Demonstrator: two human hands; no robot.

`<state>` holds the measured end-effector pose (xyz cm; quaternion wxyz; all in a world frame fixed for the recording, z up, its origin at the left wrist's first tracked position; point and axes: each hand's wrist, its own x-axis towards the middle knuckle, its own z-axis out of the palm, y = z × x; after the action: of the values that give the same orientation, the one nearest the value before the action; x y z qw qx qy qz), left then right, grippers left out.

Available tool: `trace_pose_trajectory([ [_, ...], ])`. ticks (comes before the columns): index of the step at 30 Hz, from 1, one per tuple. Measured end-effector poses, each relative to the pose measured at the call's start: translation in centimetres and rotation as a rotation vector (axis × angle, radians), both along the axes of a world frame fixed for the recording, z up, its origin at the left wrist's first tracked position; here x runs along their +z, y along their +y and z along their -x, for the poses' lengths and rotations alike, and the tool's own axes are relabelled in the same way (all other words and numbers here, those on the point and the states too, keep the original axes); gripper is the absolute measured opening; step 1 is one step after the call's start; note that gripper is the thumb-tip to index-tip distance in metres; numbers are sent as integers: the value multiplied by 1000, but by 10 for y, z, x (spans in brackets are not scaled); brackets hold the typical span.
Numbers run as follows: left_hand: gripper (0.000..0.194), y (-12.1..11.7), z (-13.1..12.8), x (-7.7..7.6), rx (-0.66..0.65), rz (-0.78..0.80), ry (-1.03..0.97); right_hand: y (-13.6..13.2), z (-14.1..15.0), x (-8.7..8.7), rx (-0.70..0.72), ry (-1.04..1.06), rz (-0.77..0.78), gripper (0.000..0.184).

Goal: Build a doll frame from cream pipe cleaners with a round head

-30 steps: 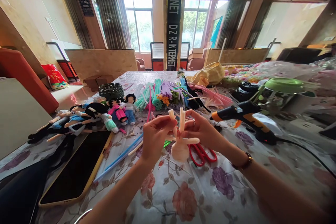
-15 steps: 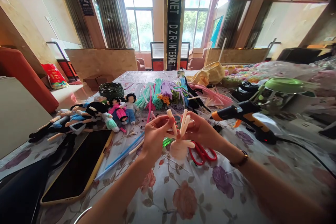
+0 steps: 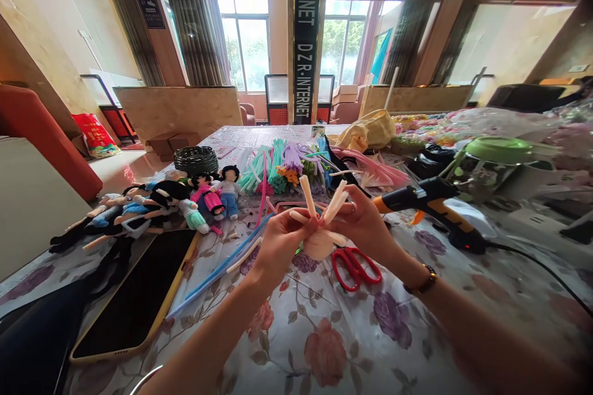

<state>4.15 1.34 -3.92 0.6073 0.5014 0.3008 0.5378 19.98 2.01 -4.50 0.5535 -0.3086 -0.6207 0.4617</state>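
Between my two hands, above the table, is a cream pipe-cleaner figure (image 3: 317, 245) with a rounded lower part and several loose stems spreading upward and sideways. My left hand (image 3: 280, 241) pinches it from the left, thumb and fingers closed near where the stems meet. From the other side my right hand (image 3: 364, 222) grips it with bent fingers, close to the two stems leaning right. The fingertips partly hide the join. Just below my right hand lie red-handled scissors (image 3: 354, 268). A small green object shows behind the figure, mostly covered.
A black and orange glue gun (image 3: 424, 200) with its cord lies at right. Finished dolls (image 3: 213, 194) and a phone (image 3: 139, 296) are at left. Blue stems (image 3: 217, 271) lie beside the phone. Bundles of coloured pipe cleaners (image 3: 287, 163) and a dark woven basket (image 3: 195, 160) stand behind.
The figure has risen slightly in my hands. Its upper stems have spread further apart, and one stem now points left. Both hands have shifted a little.
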Motion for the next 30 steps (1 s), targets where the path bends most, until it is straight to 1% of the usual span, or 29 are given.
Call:
trace_pose_trajectory([
  [5,18,0,0,1,34,2,31,2,-4,-2,18,-133,-34,44],
  [8,15,-2,1,2,69,-9,88,3,-7,-2,31,-184,-42,43],
  [13,10,-3,2,2,113,-49,165,1,-10,-1,87,-211,-31,36],
  [16,11,-3,2,2,112,-76,199,1,-11,-1,83,-258,-53,33],
  [19,14,-2,1,3,120,-106,220,3,-11,-1,132,-231,-55,35],
  [23,13,-2,2,4,101,-110,204,7,-12,-2,215,-126,0,41],
  [27,15,-1,3,6,132,-93,134,8,-11,-3,272,-136,34,41],
  [30,17,0,5,7,125,-68,73,7,-11,-3,312,-148,31,39],
])
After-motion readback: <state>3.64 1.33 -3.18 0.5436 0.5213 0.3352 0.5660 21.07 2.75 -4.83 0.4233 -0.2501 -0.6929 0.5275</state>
